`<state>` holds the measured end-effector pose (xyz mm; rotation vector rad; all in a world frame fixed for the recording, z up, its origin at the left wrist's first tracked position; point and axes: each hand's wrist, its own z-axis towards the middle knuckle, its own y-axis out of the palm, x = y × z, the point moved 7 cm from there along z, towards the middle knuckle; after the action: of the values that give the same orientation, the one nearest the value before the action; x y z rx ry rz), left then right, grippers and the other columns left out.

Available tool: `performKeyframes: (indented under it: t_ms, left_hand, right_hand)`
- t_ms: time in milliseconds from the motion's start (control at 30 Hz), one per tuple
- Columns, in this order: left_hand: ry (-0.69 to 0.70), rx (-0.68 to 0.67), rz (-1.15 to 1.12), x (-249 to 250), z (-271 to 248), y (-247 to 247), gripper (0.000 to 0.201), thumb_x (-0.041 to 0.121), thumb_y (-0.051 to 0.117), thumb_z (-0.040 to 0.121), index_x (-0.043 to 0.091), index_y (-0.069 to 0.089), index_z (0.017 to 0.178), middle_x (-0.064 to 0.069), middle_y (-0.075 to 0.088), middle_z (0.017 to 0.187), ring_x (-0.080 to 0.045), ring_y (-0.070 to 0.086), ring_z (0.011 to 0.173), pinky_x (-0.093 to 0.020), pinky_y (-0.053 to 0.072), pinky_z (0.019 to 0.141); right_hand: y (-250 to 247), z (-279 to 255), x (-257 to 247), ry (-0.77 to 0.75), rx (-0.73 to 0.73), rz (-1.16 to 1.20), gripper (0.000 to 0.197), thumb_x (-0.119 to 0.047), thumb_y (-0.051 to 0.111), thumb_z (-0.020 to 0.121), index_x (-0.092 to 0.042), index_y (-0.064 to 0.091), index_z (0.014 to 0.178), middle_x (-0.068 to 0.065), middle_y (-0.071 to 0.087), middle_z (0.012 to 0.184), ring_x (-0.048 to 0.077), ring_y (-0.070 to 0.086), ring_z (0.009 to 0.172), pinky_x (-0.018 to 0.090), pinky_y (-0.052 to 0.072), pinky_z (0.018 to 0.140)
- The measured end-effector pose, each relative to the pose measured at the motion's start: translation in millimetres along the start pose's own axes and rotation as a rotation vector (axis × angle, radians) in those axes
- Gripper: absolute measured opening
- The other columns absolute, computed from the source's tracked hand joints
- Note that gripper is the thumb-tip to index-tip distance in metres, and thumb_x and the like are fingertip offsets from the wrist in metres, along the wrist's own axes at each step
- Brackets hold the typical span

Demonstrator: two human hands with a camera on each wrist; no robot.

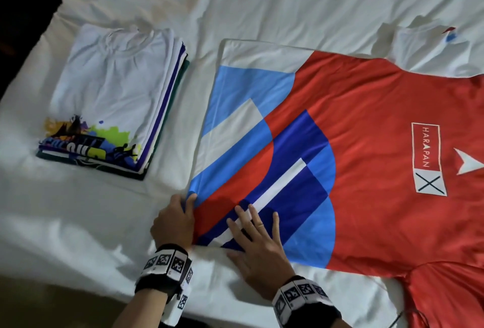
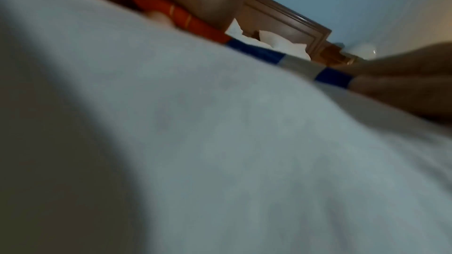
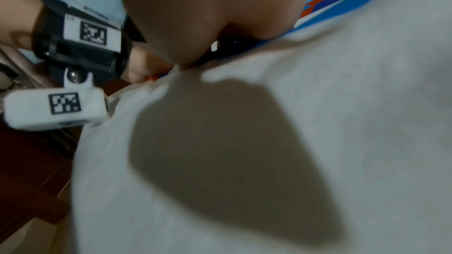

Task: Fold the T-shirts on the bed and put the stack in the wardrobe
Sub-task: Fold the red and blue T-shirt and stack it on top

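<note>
A red T-shirt (image 1: 366,144) with blue, light-blue and white blocks lies spread flat on the bed, its hem toward the left and its collar off the right edge. My left hand (image 1: 178,217) grips the near corner of the hem, thumb on top; the left wrist view shows the red hem (image 2: 181,18) pinched under the fingers. My right hand (image 1: 259,244) lies flat with straight fingers on the shirt's near edge, just right of the left hand. A stack of folded T-shirts (image 1: 110,102), a white one with a colourful print on top, sits at the left of the bed.
The white bed sheet (image 1: 262,0) is rumpled at the back. Another white garment (image 1: 429,47) with a blue mark lies behind the red shirt's shoulder. The bed's left edge meets dark floor (image 1: 21,13). A wooden headboard (image 2: 288,24) and pillows show in the left wrist view.
</note>
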<state>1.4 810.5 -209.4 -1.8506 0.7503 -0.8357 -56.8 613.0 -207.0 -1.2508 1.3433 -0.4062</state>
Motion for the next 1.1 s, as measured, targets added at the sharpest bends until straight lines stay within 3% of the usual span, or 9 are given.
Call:
performKeyframes:
  t_ms: [167, 333, 467, 633, 700, 767, 867, 1000, 1100]
  left_hand:
    - [0.424, 0.313, -0.068, 90, -62, -4, 0.046, 0.04, 0.054, 0.091, 0.005, 0.06, 0.12, -0.02, 0.055, 0.127, -0.04, 0.049, 0.119, -0.052, 0.038, 0.095]
    - [0.843, -0.078, -0.097, 231, -170, 103, 0.057, 0.04, 0.039, 0.095, 0.007, 0.049, 0.14, -0.013, 0.037, 0.153, -0.026, 0.026, 0.144, -0.047, 0.022, 0.112]
    - [1.054, -0.22, 0.132, 272, -225, 166, 0.06, 0.046, 0.033, 0.095, 0.017, 0.04, 0.147, -0.007, 0.028, 0.158, -0.026, 0.024, 0.147, -0.051, 0.013, 0.114]
    - [1.019, -0.179, 0.139, 264, -228, 172, 0.062, 0.048, 0.031, 0.096, 0.017, 0.037, 0.149, -0.01, 0.03, 0.158, -0.029, 0.027, 0.145, -0.05, 0.009, 0.116]
    - [0.955, -0.177, 0.007, 268, -237, 158, 0.056, 0.043, 0.039, 0.091, 0.009, 0.056, 0.133, -0.014, 0.052, 0.14, -0.033, 0.048, 0.13, -0.045, 0.03, 0.108]
    - [0.806, -0.208, -0.093, 269, -251, 137, 0.036, 0.039, 0.047, 0.09, 0.011, 0.068, 0.099, -0.011, 0.068, 0.102, -0.033, 0.065, 0.098, -0.039, 0.049, 0.082]
    - [0.499, -0.523, 0.066, 250, -277, 149, 0.052, 0.061, 0.052, 0.088, 0.014, 0.067, 0.072, -0.01, 0.072, 0.08, -0.033, 0.066, 0.089, -0.037, 0.049, 0.073]
    - [0.361, -0.631, -0.22, 236, -304, 161, 0.055, 0.064, 0.067, 0.077, 0.018, 0.055, 0.05, 0.003, 0.064, 0.053, -0.019, 0.067, 0.068, -0.028, 0.042, 0.062]
    - [0.372, -0.591, -0.339, 233, -310, 165, 0.038, 0.047, 0.077, 0.077, 0.022, 0.055, 0.059, 0.01, 0.059, 0.054, -0.014, 0.061, 0.061, -0.026, 0.037, 0.062]
  right_hand:
    - [-57, -26, 81, 0.332, 0.164, 0.232, 0.061, -0.054, 0.021, 0.094, -0.032, 0.02, 0.152, -0.018, -0.003, 0.16, 0.006, -0.015, 0.147, 0.048, -0.013, 0.117]
    - [-102, -80, 201, 0.657, 0.218, 0.151, 0.074, -0.059, 0.008, 0.084, -0.033, 0.008, 0.153, -0.021, -0.014, 0.157, 0.006, -0.024, 0.142, 0.056, -0.009, 0.114]
    - [-105, -148, 290, 0.827, 0.11, 0.031, 0.064, -0.06, 0.015, 0.094, -0.04, -0.007, 0.151, -0.02, -0.021, 0.155, 0.006, -0.023, 0.143, 0.06, -0.012, 0.112]
    - [-125, -276, 383, 1.461, 0.252, 0.178, 0.066, -0.058, 0.015, 0.098, -0.031, -0.007, 0.154, -0.003, -0.018, 0.161, 0.016, -0.018, 0.147, 0.068, -0.007, 0.111]
    - [-132, -292, 380, 1.44, 0.326, 0.176, 0.068, -0.056, 0.025, 0.097, -0.023, 0.009, 0.155, 0.005, -0.001, 0.162, 0.023, -0.001, 0.149, 0.062, 0.006, 0.114]
    - [-140, -297, 364, 1.373, 0.456, 0.151, 0.061, -0.053, 0.042, 0.095, -0.017, 0.037, 0.143, 0.012, 0.034, 0.15, 0.029, 0.03, 0.137, 0.047, 0.026, 0.109]
    - [-128, -314, 345, 1.399, 0.571, 0.415, 0.045, -0.05, 0.053, 0.092, -0.013, 0.063, 0.117, 0.013, 0.065, 0.115, 0.031, 0.056, 0.111, 0.035, 0.039, 0.09]
    - [-104, -329, 337, 1.366, 0.581, 0.685, 0.053, -0.062, 0.054, 0.086, -0.013, 0.067, 0.073, 0.001, 0.066, 0.066, 0.023, 0.061, 0.072, 0.035, 0.046, 0.072]
    - [-91, -336, 327, 1.291, 0.579, 0.751, 0.05, -0.052, 0.06, 0.088, -0.014, 0.052, 0.057, -0.008, 0.048, 0.045, 0.016, 0.049, 0.052, 0.03, 0.038, 0.056]
